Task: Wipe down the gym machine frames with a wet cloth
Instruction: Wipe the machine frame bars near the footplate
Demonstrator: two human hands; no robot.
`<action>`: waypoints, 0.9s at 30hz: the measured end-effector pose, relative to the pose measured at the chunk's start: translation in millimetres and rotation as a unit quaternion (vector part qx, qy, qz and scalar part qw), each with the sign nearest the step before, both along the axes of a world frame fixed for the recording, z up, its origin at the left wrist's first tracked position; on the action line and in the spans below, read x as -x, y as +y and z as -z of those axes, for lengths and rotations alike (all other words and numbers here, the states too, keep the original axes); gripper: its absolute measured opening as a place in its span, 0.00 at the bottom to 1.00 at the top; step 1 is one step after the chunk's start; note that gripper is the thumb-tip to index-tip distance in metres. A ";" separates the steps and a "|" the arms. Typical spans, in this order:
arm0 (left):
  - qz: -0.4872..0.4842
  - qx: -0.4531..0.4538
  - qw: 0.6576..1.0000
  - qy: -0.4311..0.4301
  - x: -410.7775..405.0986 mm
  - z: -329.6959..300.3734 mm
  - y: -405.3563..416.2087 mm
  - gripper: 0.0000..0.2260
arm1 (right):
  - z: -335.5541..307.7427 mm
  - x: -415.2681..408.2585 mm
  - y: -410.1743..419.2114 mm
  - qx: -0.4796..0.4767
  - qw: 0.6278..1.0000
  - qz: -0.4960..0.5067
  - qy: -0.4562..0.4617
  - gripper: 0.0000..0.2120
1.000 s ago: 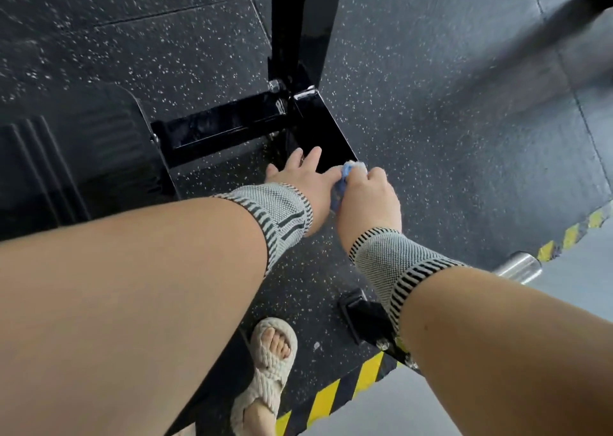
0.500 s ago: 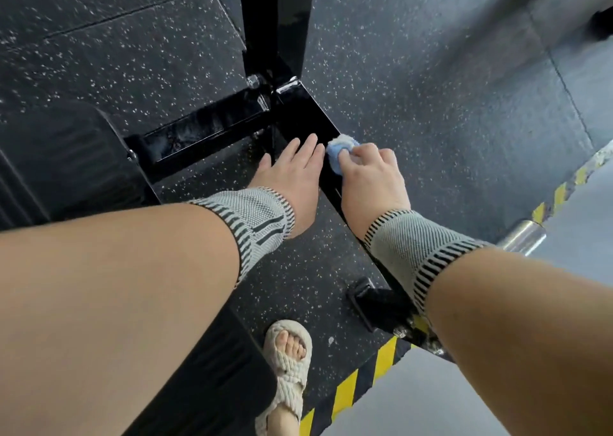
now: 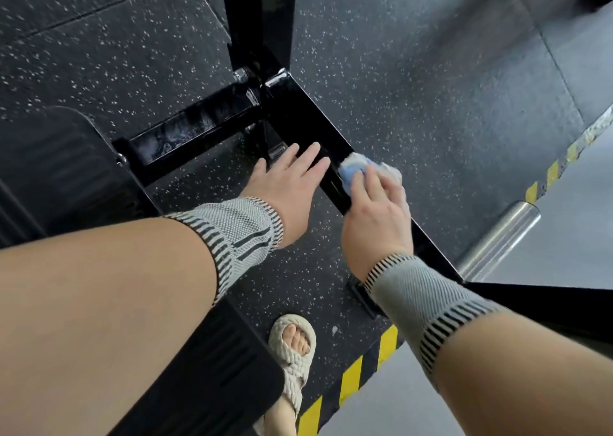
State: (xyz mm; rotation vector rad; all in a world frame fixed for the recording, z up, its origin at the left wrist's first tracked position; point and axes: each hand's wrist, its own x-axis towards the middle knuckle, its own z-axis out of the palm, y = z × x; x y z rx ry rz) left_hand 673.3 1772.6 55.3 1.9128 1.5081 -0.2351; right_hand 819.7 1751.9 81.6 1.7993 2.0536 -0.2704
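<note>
A glossy black machine frame [image 3: 300, 117] lies low over the floor, with an upright post [image 3: 260, 14] rising from the joint and a cross bar [image 3: 185, 135] running left. My right hand [image 3: 374, 216] grips a bunched blue and white cloth [image 3: 355, 168] and presses it on the diagonal base bar. My left hand [image 3: 288, 183] rests beside it with straight fingers lying flat on the same bar. Both wrists wear grey striped wrist bands.
Black speckled rubber flooring [image 3: 431, 87] surrounds the frame. A black ribbed foot plate [image 3: 56, 170] stands at the left. A chrome bar end [image 3: 497, 240] juts out at the right. Yellow and black hazard tape [image 3: 351, 379] edges the mat by my sandalled foot [image 3: 293, 346].
My right hand has slid the cloth forward and to the right along the diagonal bar. My left hand has moved up the bar with it and its fingers have spread.
</note>
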 end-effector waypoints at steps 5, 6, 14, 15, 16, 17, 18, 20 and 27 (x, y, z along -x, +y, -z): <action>-0.082 -0.009 0.996 0.028 16.4 10.9 24.7 0.40 | 15.9 49.0 48.5 -0.011 0.998 -0.047 0.042 0.30; -0.092 -0.010 0.995 0.028 20.4 14.0 31.6 0.40 | 22.0 54.1 56.9 -0.011 0.997 -0.054 0.049 0.30; -0.110 -0.020 0.993 0.021 34.8 19.3 43.7 0.39 | 39.2 65.7 84.8 -0.009 0.990 -0.139 0.005 0.30; -0.092 -0.019 0.996 0.014 32.6 16.0 38.1 0.37 | 36.6 56.9 71.2 -0.006 0.992 -0.128 -0.004 0.31; -0.070 -0.017 0.997 0.003 29.1 12.0 30.8 0.36 | 32.3 45.5 53.9 -0.002 0.994 -0.113 -0.008 0.31; -0.050 -0.014 0.999 -0.009 24.1 7.8 22.8 0.36 | 26.3 33.3 34.8 0.001 0.996 -0.094 -0.009 0.32; -0.030 -0.012 0.999 -0.017 18.4 3.2 14.8 0.36 | 18.6 21.3 12.3 0.003 0.997 -0.071 -0.017 0.33; 0.017 -0.011 1.000 -0.020 6.8 -8.0 5.1 0.36 | -2.1 3.1 -31.3 0.019 0.998 -0.009 -0.050 0.36; 0.135 0.017 0.991 0.018 -32.7 -33.3 -1.4 0.39 | -8.2 13.1 -27.1 0.064 0.992 0.109 -0.029 0.42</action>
